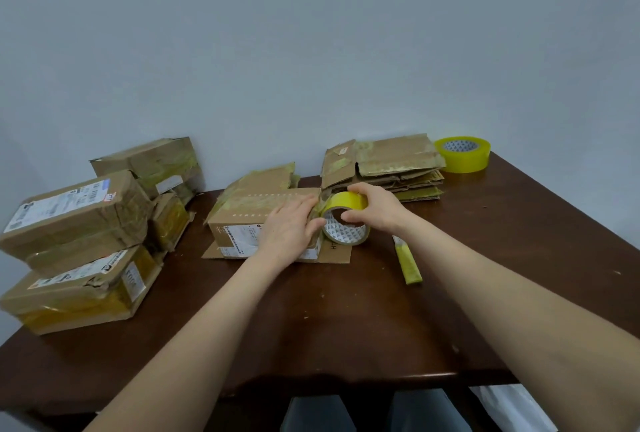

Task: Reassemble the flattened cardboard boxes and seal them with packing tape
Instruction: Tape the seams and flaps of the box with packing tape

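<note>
A brown cardboard box (242, 210) stands assembled at the middle of the dark wooden table (346, 321), its bottom flaps splayed on the tabletop. My left hand (289, 229) lies flat on the box's right end, fingers straight, pressing the top. My right hand (375, 208) grips a yellow roll of packing tape (344, 220) just right of the box, thumb inside the core. A strip of tape seems to run from the roll to the box edge under my left fingers.
Several taped boxes (79, 244) are stacked at the left. A pile of flattened cardboard boxes (384, 165) lies at the back, with a second yellow tape roll (462, 154) to its right. A yellow-handled cutter (408, 262) lies right of my right wrist.
</note>
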Tool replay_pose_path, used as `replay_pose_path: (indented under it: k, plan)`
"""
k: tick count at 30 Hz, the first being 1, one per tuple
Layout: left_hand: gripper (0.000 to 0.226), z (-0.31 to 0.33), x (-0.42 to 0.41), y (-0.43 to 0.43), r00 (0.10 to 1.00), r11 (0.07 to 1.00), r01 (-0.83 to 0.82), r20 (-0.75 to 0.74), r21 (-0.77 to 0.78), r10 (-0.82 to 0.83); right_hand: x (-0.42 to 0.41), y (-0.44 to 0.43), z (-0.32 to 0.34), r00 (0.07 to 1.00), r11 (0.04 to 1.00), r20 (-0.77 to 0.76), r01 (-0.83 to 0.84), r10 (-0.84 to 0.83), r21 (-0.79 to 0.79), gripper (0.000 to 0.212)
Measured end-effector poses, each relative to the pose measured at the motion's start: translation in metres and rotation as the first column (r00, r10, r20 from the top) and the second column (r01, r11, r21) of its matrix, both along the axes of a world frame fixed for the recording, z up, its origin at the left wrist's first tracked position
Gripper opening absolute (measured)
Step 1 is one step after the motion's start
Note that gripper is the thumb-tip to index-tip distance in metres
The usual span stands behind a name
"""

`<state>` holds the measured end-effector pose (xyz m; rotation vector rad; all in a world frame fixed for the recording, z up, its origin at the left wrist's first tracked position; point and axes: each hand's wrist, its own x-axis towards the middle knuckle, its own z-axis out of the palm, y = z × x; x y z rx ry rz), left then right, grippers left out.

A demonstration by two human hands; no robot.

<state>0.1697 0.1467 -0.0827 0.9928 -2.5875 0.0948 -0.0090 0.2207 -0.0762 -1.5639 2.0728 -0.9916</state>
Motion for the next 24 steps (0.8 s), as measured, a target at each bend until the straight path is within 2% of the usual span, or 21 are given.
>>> replay_pose_path:
  k: [2,4,6,9,12,15,16,18,19,21,24]
  plan:
    - [0.062,0.002,0.0,-0.002,0.999,1.0,-0.002,0.05,0.028,0.001,-0.008,0.008,0.003,0.997,0.997,-0.031,0.066,-0.064,0.042,0.076]
    - [0.074,0.006,0.003,-0.002,0.991,0.998,0.005,0.13,0.063,-0.013,-0.016,0.019,0.006,0.984,0.983,-0.088,0.16,-0.153,0.09,0.068]
    - [0.08,0.009,0.005,0.001,0.985,0.997,0.009,0.173,0.073,-0.021,-0.02,0.035,0.008,0.967,0.953,-0.161,0.226,-0.195,0.202,0.058]
    - [0.078,0.009,0.005,0.007,0.99,0.998,-0.005,0.144,0.058,-0.004,-0.016,0.058,0.001,0.95,0.876,-0.271,0.256,-0.152,0.408,0.042]
    - [0.079,0.01,0.004,0.013,0.992,0.998,-0.02,0.125,0.054,0.013,-0.009,0.07,-0.01,0.942,0.833,-0.287,0.294,-0.171,0.469,0.043]
    - [0.079,0.011,0.007,0.015,0.995,0.994,-0.027,0.095,0.101,0.017,-0.008,0.074,-0.016,0.945,0.851,-0.179,0.324,-0.273,0.414,0.053]
    - [0.075,0.013,0.009,0.016,0.998,0.992,-0.019,0.056,0.126,0.012,-0.007,0.075,-0.014,0.94,0.863,-0.125,0.34,-0.317,0.373,0.049]
    - [0.058,0.018,0.012,0.018,0.993,0.992,0.015,-0.118,0.125,0.0,-0.005,0.073,-0.003,0.928,0.908,0.003,0.365,-0.373,0.207,0.03]
    - [0.046,0.023,0.012,0.021,0.973,0.995,0.026,-0.231,0.101,-0.002,-0.003,0.07,0.005,0.926,0.928,0.088,0.357,-0.367,0.109,0.022]
    - [0.032,0.035,0.008,0.032,0.921,0.995,0.032,-0.389,0.099,0.01,0.01,0.06,0.023,0.928,0.951,0.245,0.304,-0.282,-0.056,0.023]
    - [0.03,0.051,-0.007,0.046,0.896,0.983,0.065,-0.444,0.174,0.02,0.036,0.042,0.045,0.902,0.96,0.406,0.229,-0.147,-0.16,0.022]
